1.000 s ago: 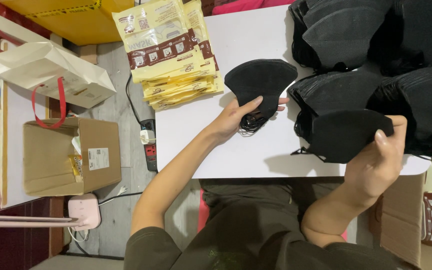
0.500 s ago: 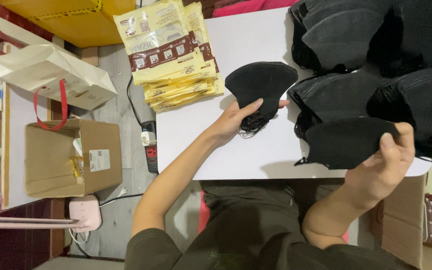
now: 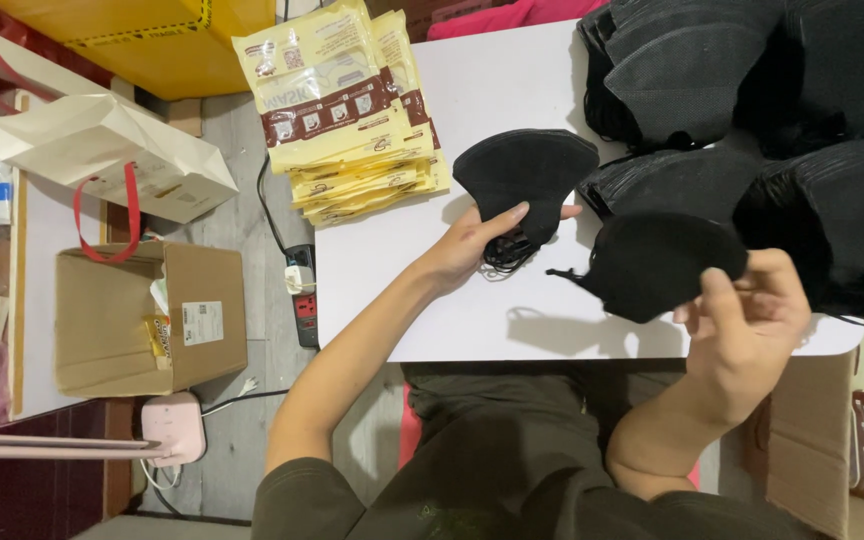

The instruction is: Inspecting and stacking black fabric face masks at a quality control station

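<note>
While both hands are busy, each grip is plain to read: the right hand (image 3: pixel 742 320) is pinched shut on a black mask (image 3: pixel 652 262), thumb on its near face and fingers behind, holding it lifted just above the white table (image 3: pixel 512 320) so that it throws a shadow there. Across from that grip, the left hand (image 3: pixel 472 245) is closed on a second mask (image 3: pixel 527 175) at its lower end, where the ear loops bunch under the fingers, and this one rests on the table top. Just beyond the right-hand grip lie heaps of loose masks (image 3: pixel 752 120) — many, stacked and overlapping, running to the far table edge. Beyond the left-hand grip, near but not touching it, sits a pile of flat yellow pouches (image 3: pixel 352 120) with a brown band. No mask shows inside a pouch and neither hand touches one, so by my reading the work is early or mid-way: two masks are picked out, the large heaps and the pouch pile remain. Farther off to the left, on the floor, stand a cardboard box (image 3: pixel 142 320) and a paper bag (image 3: pixel 102 160).
</note>
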